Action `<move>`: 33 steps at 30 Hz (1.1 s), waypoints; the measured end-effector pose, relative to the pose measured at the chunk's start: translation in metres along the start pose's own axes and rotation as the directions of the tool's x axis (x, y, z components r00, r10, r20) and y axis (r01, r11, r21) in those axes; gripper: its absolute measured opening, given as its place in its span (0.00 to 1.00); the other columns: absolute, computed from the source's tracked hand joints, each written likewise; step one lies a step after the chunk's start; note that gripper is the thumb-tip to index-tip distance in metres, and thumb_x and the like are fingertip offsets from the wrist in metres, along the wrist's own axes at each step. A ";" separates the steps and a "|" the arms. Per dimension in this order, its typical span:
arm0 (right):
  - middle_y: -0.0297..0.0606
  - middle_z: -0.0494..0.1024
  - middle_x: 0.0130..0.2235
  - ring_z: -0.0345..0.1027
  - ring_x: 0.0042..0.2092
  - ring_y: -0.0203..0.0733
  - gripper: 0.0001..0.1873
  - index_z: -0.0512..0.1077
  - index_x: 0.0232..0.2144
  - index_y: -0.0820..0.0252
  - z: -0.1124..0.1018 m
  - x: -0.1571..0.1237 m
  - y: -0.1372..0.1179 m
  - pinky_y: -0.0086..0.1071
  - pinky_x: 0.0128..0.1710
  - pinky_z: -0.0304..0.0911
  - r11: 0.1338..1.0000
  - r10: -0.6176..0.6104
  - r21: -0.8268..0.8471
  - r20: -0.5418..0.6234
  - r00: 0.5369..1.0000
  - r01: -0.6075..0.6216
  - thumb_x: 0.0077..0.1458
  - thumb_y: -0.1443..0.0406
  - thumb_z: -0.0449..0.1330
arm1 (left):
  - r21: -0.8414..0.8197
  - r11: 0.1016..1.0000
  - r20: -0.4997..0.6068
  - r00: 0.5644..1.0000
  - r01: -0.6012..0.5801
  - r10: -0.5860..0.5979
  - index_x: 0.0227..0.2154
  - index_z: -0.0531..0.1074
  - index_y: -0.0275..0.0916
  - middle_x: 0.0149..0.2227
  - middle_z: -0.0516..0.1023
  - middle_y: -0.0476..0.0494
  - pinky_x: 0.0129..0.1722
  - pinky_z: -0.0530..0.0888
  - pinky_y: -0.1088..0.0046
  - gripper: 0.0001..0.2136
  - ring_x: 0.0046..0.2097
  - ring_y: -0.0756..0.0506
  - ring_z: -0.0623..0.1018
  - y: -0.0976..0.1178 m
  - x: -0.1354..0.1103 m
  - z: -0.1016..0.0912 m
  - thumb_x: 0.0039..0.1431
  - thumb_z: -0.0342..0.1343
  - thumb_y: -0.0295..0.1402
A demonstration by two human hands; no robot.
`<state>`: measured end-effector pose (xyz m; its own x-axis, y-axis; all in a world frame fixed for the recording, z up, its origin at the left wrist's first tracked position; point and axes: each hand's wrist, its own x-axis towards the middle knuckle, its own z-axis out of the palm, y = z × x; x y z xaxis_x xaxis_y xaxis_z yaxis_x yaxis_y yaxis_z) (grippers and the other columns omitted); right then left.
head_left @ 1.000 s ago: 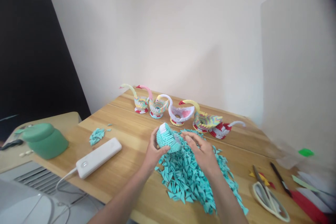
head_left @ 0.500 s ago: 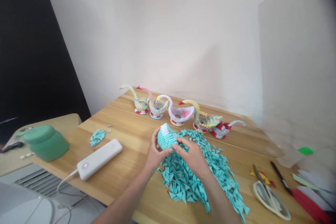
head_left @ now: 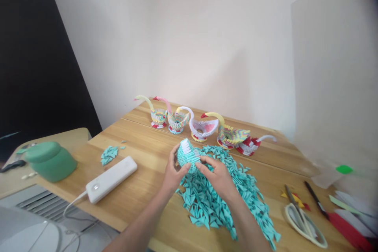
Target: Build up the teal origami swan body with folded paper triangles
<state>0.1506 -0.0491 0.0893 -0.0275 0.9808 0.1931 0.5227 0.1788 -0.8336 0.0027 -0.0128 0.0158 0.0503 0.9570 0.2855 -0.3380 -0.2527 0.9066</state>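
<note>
My left hand (head_left: 173, 175) grips the near left side of a turquoise and white folded-paper model (head_left: 187, 153), a rounded ring of interlocked pieces held just above the table. My right hand (head_left: 217, 177) pinches the model's right edge with thumb and fingertips. Under and to the right of both hands spreads a big heap of loose turquoise paper triangles (head_left: 224, 193) on the wooden table (head_left: 141, 189).
Several finished paper swans (head_left: 201, 126) line the table's far side. A small turquoise pile (head_left: 108, 153), a white power bank (head_left: 111, 178) with cable and a green cap (head_left: 50, 160) lie left. Scissors (head_left: 304, 220), a pen (head_left: 315, 200) and coloured paper strips (head_left: 351, 220) lie right.
My right hand has moved left from the pile onto the model's right edge and closed on it. The left hand has kept its hold.
</note>
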 end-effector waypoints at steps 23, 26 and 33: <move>0.39 0.79 0.34 0.71 0.38 0.47 0.16 0.77 0.33 0.59 -0.015 0.002 0.004 0.35 0.39 0.65 0.968 0.087 0.242 -0.064 0.994 -0.069 0.50 0.53 0.62 | 0.006 1.000 -0.027 1.000 -0.010 0.011 0.57 0.57 0.42 0.58 0.66 0.37 0.55 0.69 0.62 0.34 0.60 0.36 0.66 -0.002 0.001 -0.002 0.48 0.63 0.41; 0.37 0.78 0.31 0.69 0.35 0.44 0.17 0.77 0.32 0.59 -0.011 0.004 0.008 0.33 0.35 0.64 0.958 0.101 0.276 -0.057 0.993 -0.081 0.47 0.52 0.64 | 0.012 1.000 -0.032 0.999 -0.023 0.024 0.56 0.57 0.41 0.57 0.66 0.35 0.55 0.69 0.62 0.33 0.59 0.36 0.67 0.000 0.001 -0.001 0.48 0.63 0.40; 0.37 0.78 0.32 0.69 0.36 0.44 0.18 0.76 0.34 0.60 -0.008 0.004 0.007 0.33 0.37 0.64 0.957 0.097 0.274 -0.007 0.995 -0.091 0.49 0.52 0.62 | 0.018 1.000 -0.013 1.000 -0.019 0.019 0.57 0.57 0.41 0.59 0.64 0.36 0.55 0.68 0.63 0.33 0.60 0.36 0.65 -0.001 0.001 -0.001 0.49 0.62 0.39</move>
<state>0.1612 -0.0447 0.0881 0.0287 0.9929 0.1151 0.2692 0.1032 -0.9575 0.0018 -0.0114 0.0149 0.0310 0.9538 0.2988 -0.3224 -0.2734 0.9063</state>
